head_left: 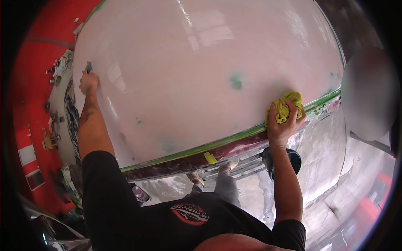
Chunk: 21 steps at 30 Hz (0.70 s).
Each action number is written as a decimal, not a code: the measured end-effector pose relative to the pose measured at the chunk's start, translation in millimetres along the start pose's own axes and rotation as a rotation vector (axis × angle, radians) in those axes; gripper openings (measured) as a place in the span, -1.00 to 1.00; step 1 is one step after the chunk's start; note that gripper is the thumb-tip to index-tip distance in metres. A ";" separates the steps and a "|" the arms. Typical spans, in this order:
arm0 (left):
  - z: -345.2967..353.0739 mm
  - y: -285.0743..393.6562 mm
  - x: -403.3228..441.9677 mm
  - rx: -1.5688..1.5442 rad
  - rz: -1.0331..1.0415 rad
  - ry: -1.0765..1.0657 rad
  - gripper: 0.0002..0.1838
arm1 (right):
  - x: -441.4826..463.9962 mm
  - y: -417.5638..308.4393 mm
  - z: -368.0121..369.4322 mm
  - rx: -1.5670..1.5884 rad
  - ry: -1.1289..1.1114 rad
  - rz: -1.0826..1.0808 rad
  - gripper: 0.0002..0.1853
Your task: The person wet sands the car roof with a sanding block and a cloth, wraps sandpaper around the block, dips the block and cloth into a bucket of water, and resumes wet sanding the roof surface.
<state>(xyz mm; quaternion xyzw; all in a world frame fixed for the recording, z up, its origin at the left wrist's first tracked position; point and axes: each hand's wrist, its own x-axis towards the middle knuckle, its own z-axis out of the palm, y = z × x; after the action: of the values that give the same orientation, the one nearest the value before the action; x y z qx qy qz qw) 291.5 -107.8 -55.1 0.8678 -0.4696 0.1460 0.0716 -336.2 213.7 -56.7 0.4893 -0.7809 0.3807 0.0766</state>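
Observation:
A large, glossy, pale pink car panel (176, 83) with a few green patches spreads out before me, wet-looking and reflecting light. My left hand (89, 83) is at the panel's left edge, fingers closed on a small dark, flat piece (88, 67) that I cannot name for certain. Near the right front edge, my right hand (281, 127) grips a crumpled yellow-green cloth (289, 106), which rests against the panel. Green masking tape (188, 150) runs along the panel's near edge, just under the right hand.
A dark bucket (293, 164) stands below my right forearm. My feet are on a slatted step (245, 165) beneath the panel. Assorted parts line a long surface (58, 104) on the left, beside a red area (33, 83). A blurred rounded grey shape (370, 94) is at the right.

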 end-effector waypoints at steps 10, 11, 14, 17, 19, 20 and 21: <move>-114.6 517.2 -317.2 -0.719 1.017 0.017 -0.77 | -0.3 2.9 -0.1 0.015 0.000 -0.014 -0.53; -115.9 535.3 -362.0 -0.800 1.056 -0.036 -0.77 | 0.0 4.4 0.1 0.012 0.008 -0.023 -0.53; -133.3 512.8 -388.5 -0.708 1.374 0.149 -0.69 | 0.4 3.5 3.4 0.014 0.021 -0.042 -0.53; -94.3 454.4 -268.1 -0.858 1.030 -0.065 -0.75 | -0.1 2.2 3.1 0.006 0.034 -0.026 -0.53; -107.9 333.1 -185.7 -0.681 0.991 0.270 -0.73 | 0.3 1.9 2.7 0.000 0.042 -0.013 -0.53; -55.1 291.0 -128.0 -0.709 0.910 0.081 -0.67 | 0.5 2.6 2.8 0.001 0.042 -0.021 -0.54; -54.1 225.5 -107.1 -0.745 0.833 0.214 -0.68 | 0.7 2.9 3.7 0.003 0.045 -0.026 -0.54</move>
<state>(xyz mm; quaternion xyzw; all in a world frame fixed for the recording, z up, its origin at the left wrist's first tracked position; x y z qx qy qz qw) 37.7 -132.4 -41.1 0.5059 -0.7821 0.0734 0.3564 -338.0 211.5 -60.5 0.4910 -0.7719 0.3917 0.0983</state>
